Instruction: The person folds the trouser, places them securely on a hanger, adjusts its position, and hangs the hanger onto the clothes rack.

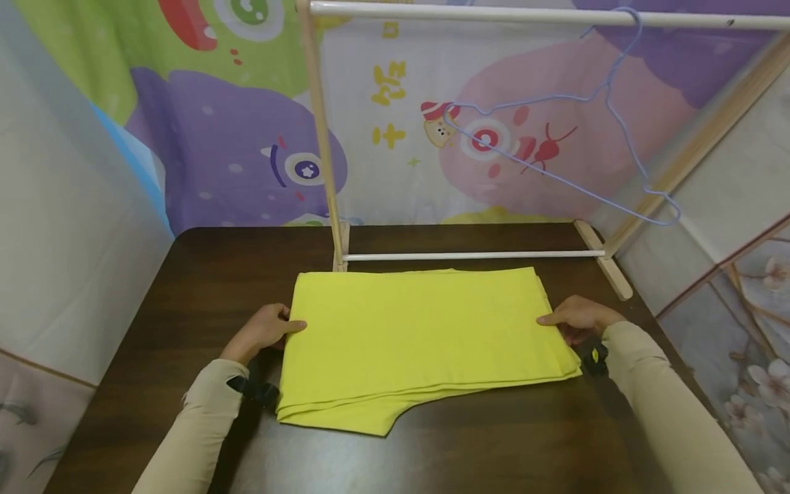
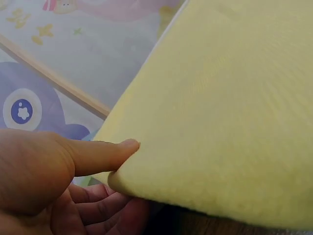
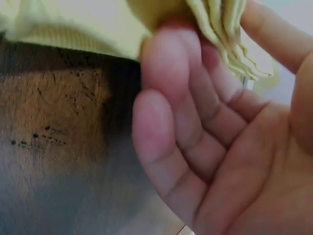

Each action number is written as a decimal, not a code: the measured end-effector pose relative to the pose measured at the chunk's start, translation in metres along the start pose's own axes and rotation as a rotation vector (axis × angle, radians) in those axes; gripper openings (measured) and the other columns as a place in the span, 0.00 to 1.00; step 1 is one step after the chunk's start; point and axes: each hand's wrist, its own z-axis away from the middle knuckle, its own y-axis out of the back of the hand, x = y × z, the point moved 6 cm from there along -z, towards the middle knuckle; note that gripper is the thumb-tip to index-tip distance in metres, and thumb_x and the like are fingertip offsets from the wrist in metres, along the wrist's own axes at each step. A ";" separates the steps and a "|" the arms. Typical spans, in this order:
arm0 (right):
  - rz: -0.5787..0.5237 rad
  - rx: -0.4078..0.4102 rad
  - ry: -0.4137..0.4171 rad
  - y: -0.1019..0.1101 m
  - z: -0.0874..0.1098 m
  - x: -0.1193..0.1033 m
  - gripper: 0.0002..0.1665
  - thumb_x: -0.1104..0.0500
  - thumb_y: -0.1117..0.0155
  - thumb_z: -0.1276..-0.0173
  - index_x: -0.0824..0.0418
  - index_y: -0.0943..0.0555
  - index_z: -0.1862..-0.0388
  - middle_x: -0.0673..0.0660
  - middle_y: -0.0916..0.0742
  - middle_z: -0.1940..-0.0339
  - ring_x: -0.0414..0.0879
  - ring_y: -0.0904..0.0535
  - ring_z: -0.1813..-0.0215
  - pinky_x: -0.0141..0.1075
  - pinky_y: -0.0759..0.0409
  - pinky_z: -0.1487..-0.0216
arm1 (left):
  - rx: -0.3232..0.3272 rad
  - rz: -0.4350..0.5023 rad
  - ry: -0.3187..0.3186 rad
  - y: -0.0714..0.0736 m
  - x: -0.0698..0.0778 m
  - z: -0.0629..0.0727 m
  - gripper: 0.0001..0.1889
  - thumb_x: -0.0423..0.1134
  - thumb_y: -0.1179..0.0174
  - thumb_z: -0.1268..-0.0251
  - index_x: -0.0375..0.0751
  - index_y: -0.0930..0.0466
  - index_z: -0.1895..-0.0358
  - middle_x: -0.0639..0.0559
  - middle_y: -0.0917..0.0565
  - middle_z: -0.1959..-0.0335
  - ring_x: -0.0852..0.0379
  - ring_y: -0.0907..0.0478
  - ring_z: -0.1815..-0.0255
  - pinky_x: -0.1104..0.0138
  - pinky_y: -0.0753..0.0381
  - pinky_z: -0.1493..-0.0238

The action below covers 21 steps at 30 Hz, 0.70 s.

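Observation:
A folded yellow garment (image 1: 420,329), several layers thick, lies over the dark table, with a pointed flap sticking out at its lower left. My left hand (image 1: 262,329) pinches its left edge, thumb on top and fingers underneath, as the left wrist view also shows with the hand (image 2: 63,181) at the fold. At the opposite edge my right hand (image 1: 580,317) grips the stacked layers, thumb on top. In the right wrist view curled fingers of this hand (image 3: 210,132) lie under the cloth (image 3: 88,29), where a ribbed band shows.
Behind the garment stands a wooden rack with a white top rail (image 1: 481,12) and a white lower bar (image 1: 475,256). A blue hanger (image 1: 555,100) hangs from the rail at the right. The dark table (image 1: 494,446) meets a cartoon-print curtain (image 1: 234,151) at the back.

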 end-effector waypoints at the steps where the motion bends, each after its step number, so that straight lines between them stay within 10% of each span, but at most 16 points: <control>1: -0.004 0.011 -0.003 0.001 0.000 0.000 0.25 0.41 0.35 0.35 0.56 0.24 0.83 0.50 0.21 0.89 0.42 0.24 0.82 0.37 0.22 0.74 | 0.004 0.003 -0.001 0.000 0.000 0.000 0.21 0.44 0.41 0.30 0.27 0.30 0.47 0.39 0.23 0.57 0.53 0.20 0.65 0.60 0.17 0.63; 12: -0.069 0.137 -0.008 0.005 -0.002 -0.006 0.34 0.41 0.35 0.35 0.70 0.28 0.50 0.54 0.22 0.69 0.45 0.23 0.68 0.39 0.20 0.64 | 0.073 0.059 -0.033 0.006 0.001 0.001 0.21 0.41 0.44 0.29 0.23 0.29 0.46 0.39 0.22 0.59 0.56 0.23 0.70 0.63 0.18 0.67; 21: -0.143 0.050 -0.019 0.002 -0.010 -0.004 0.20 0.42 0.35 0.34 0.57 0.20 0.74 0.45 0.21 0.83 0.38 0.25 0.78 0.36 0.21 0.68 | 0.106 0.056 -0.039 0.007 0.003 -0.004 0.17 0.40 0.44 0.29 0.26 0.27 0.50 0.43 0.22 0.63 0.58 0.24 0.71 0.66 0.19 0.68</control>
